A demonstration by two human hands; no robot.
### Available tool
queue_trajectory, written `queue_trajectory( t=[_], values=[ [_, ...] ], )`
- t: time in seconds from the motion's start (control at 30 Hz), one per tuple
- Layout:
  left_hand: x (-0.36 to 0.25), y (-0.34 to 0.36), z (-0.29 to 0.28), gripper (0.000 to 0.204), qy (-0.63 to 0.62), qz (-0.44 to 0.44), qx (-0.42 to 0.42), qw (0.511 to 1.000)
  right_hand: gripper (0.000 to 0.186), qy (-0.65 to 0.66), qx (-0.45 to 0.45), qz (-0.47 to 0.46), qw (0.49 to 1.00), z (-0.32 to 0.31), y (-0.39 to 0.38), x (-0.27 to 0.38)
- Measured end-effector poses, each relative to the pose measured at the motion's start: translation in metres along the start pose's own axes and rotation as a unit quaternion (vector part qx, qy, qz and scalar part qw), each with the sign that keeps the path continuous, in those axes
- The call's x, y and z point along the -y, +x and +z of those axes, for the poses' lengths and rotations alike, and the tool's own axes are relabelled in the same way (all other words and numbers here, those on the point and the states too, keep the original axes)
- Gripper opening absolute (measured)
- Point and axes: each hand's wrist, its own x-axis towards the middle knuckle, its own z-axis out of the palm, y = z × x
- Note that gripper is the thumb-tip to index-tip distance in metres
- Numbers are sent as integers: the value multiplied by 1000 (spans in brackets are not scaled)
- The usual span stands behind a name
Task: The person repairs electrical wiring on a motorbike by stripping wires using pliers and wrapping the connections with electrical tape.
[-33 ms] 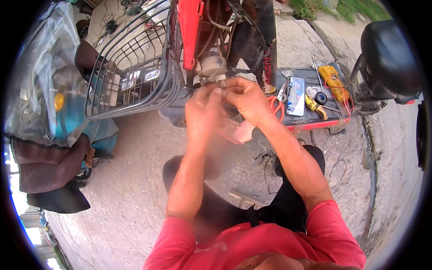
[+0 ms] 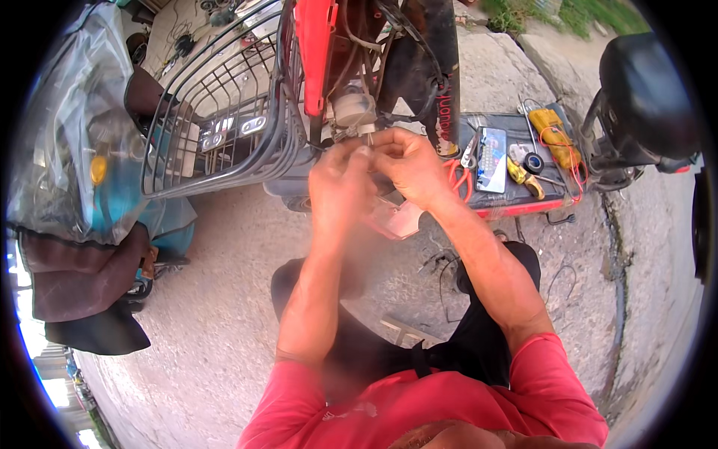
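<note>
My left hand (image 2: 336, 183) and my right hand (image 2: 411, 168) meet at the front of a scooter, just below a pale cylindrical part (image 2: 354, 110) with wires hanging round it. The fingertips of both are pinched together on something small among the wires, largely hidden by the fingers. A red body panel (image 2: 313, 52) stands above the cylinder. Behind and below my hands is a pale pink piece (image 2: 400, 221), partly covered.
Left are a wire basket (image 2: 250, 170) and a plastic-covered scooter (image 2: 75, 127). A dark board (image 2: 511, 196) at right holds orange-handled pliers (image 2: 460, 176), phone (image 2: 491, 161), yellow meter (image 2: 557, 138), tape roll (image 2: 534, 163) and yellow-handled tool (image 2: 523, 176). A black rounded object (image 2: 643, 97) stands beyond.
</note>
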Motion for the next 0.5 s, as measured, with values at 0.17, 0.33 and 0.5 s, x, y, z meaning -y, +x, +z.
queue_trajectory(
  t=[0.17, 0.33, 0.5],
  values=[
    [3, 7, 14, 27, -47, -17, -38, 998, 24, -70, -2, -41, 997, -5, -1, 4],
    [5, 11, 21, 23, -103, -16, -71, 992, 24, -105, -7, -64, 992, -13, -1, 3],
    [6, 13, 13, 21, -72, -21, -60, 995, 24, -154, -57, -86, 983, -17, -5, 9]
  ],
)
